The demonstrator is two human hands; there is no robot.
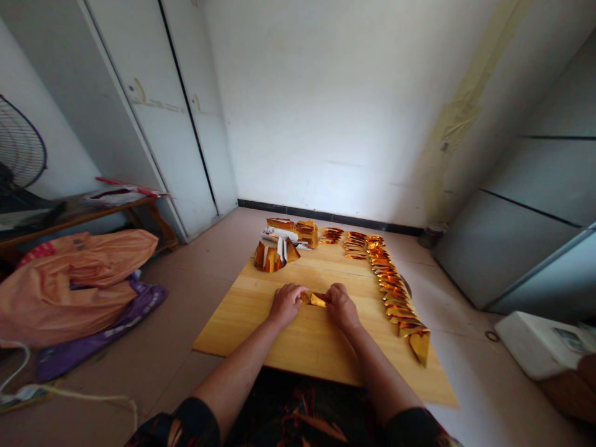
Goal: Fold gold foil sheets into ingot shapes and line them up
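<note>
My left hand [285, 303] and my right hand [342, 306] are both closed on one small piece of gold foil paper [317, 300], pressing it down on the wooden board [298, 347] in front of me. A long row of folded gold pieces [395, 298] runs along the board's right side, from the far edge to the near right corner. At the far left of the board lie an opened gold bundle with white strips [270, 256] and a stack of gold sheets [306, 231].
The board lies on a tiled floor. An orange plastic bag [74, 279] and a purple bag [116, 326] lie to the left, under a low wooden bench [93, 211]. A fan [18, 149] stands far left. White cabinets stand behind and to the right. A white box [535, 341] sits on the right.
</note>
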